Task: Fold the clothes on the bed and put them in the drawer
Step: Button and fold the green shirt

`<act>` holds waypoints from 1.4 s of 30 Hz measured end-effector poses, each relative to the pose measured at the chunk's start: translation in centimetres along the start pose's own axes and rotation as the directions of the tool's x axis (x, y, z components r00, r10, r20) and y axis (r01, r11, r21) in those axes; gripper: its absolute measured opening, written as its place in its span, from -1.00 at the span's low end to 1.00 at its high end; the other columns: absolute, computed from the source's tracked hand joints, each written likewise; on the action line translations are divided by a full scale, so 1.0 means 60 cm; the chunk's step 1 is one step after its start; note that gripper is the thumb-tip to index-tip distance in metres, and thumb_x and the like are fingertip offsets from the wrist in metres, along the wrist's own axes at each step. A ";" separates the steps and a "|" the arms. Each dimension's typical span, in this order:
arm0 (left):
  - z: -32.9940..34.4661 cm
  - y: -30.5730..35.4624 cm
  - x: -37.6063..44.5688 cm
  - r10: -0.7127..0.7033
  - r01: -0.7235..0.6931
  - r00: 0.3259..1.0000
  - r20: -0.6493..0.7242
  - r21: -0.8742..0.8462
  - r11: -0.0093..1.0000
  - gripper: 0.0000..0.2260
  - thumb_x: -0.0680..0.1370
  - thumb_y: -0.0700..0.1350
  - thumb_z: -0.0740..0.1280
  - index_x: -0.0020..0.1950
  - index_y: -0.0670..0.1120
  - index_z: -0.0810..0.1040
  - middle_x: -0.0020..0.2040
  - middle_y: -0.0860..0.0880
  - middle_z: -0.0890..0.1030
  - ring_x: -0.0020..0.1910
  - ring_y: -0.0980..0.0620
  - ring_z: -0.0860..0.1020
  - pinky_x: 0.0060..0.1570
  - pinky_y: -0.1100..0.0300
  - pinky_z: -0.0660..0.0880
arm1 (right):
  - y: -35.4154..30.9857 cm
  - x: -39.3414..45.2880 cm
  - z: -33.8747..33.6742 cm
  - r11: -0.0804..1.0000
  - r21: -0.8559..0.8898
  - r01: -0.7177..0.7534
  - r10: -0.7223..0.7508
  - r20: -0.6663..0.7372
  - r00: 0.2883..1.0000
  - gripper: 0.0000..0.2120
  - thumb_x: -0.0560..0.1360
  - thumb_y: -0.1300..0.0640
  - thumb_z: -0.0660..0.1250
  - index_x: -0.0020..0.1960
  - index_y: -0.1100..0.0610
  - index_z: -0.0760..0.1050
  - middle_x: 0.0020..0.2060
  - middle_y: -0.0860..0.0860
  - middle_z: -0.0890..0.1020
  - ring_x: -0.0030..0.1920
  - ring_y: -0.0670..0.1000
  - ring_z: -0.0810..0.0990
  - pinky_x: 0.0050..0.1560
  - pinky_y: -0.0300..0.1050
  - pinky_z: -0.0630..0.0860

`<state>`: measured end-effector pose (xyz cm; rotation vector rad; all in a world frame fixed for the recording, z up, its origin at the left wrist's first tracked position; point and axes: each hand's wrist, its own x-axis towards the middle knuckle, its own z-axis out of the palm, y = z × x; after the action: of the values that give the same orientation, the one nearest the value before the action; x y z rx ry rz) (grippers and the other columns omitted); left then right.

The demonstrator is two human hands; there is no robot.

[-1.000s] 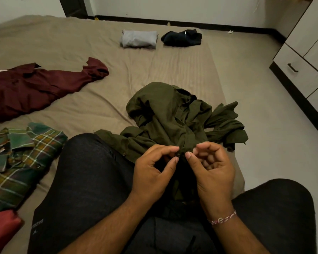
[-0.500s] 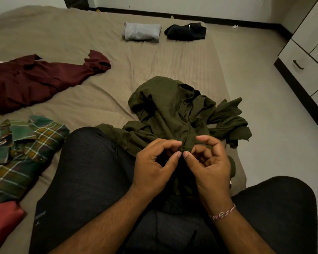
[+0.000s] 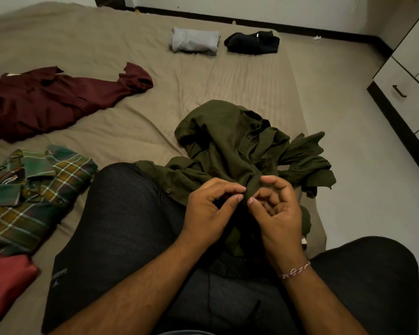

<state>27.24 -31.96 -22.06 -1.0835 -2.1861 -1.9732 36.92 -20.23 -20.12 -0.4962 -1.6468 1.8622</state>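
**Both hands pinching the olive shirt at the lap**

Person seated at the edge of the bed (image 3: pixel 228 83), knees in dark trousers (image 3: pixel 121 226) spread apart. Olive shirt (image 3: pixel 230 146) lies crumpled on the bed just beyond the knees, one part trailing down between the legs.

Left hand (image 3: pixel 208 211): fingers curled, thumb and forefinger tips pinching a fold of the olive shirt. Right hand (image 3: pixel 278 209): fingers curled, thumb and forefinger closed on the same fold from the other side. The two hands almost touch at the pinch. A red-and-white thread band (image 3: pixel 295 272) sits on the right wrist.

Other clothes on the bed: maroon shirt (image 3: pixel 58 100) spread out at far left; green plaid shirt (image 3: pixel 34 197) beside the left knee; red cloth (image 3: pixel 5 281) at the lower left edge, partly cut off. Folded grey garment (image 3: pixel 194 41) and folded dark garment (image 3: pixel 252 42) side by side at the far end.

Drawer unit (image 3: pixel 409 90) stands against the wall at right, drawers closed.
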 end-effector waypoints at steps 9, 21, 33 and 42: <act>0.010 -0.029 0.007 -0.132 0.130 0.990 0.041 0.060 0.990 -0.83 0.49 -0.24 0.53 0.02 -0.01 0.74 -0.08 0.12 0.71 -0.01 0.14 0.65 0.06 0.19 0.59 | 0.029 0.025 -0.011 0.986 0.081 -0.148 0.142 0.073 0.987 -0.46 0.54 0.43 0.38 0.42 0.04 0.39 -0.24 0.00 0.64 -0.17 0.00 0.65 -0.24 -0.17 0.62; 0.012 -0.031 0.003 -0.302 0.300 0.944 0.130 0.031 0.953 -0.94 0.57 -0.24 0.47 -0.08 -0.14 0.74 -0.15 0.04 0.72 -0.15 0.25 0.65 -0.06 0.41 0.52 | 0.053 0.021 -0.018 0.994 -0.058 -0.092 0.096 0.063 0.993 -0.48 0.51 0.47 0.40 0.37 0.07 0.47 -0.21 0.05 0.59 -0.12 0.01 0.61 -0.04 -0.11 0.62; 0.016 -0.043 -0.001 -0.362 0.350 0.923 0.129 0.107 0.931 -0.92 0.57 -0.10 0.49 -0.02 -0.09 0.76 -0.15 0.08 0.74 -0.11 0.19 0.69 -0.01 0.19 0.63 | 0.063 0.007 0.001 0.850 -0.491 0.192 -0.183 0.067 0.981 -0.47 0.50 0.36 0.46 0.36 -0.03 0.48 -0.15 -0.05 0.62 -0.11 -0.08 0.65 -0.07 -0.30 0.60; 0.013 -0.053 0.009 -0.417 0.385 0.888 0.195 0.182 0.905 -0.76 0.67 -0.11 0.33 -0.17 0.11 0.61 -0.24 0.11 0.63 -0.24 0.17 0.56 -0.21 0.19 0.43 | 0.064 0.011 -0.002 0.774 -0.556 0.303 -0.237 0.190 0.953 -0.43 0.50 0.32 0.46 0.43 -0.01 0.44 -0.03 -0.10 0.66 -0.09 -0.09 0.66 -0.02 -0.23 0.60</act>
<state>25.62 -30.90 -24.75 -0.9395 -2.8259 -1.8647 35.76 -19.91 -23.80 -0.3714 -2.2375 1.1668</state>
